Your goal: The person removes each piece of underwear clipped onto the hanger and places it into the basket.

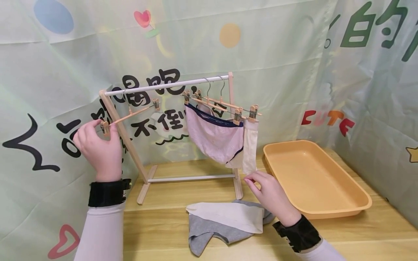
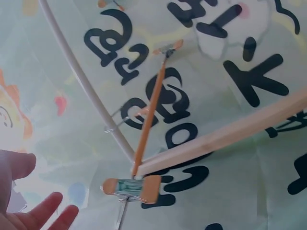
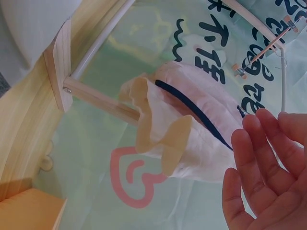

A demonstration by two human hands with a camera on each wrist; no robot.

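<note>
My left hand (image 1: 102, 150) is at the near end of a small wooden clip hanger (image 1: 132, 115) hanging on a miniature rack's white rail (image 1: 169, 84). In the left wrist view its fingers spread apart, beside the hanger's clip (image 2: 132, 189) and not closed on it. Two more hangers at the rail's right end carry pink underpants (image 1: 213, 136) with navy trim and a white cloth (image 1: 250, 145), partly hidden behind them. Just below the white cloth's lower end is my right hand (image 1: 269, 194). In the right wrist view its fingers look relaxed and hold nothing.
A grey garment (image 1: 209, 228) with a white piece (image 1: 228, 214) over it lies on the wooden table in front of the rack. An orange tray (image 1: 303, 177) stands to the right. A printed fabric backdrop (image 1: 271, 65) surrounds the table.
</note>
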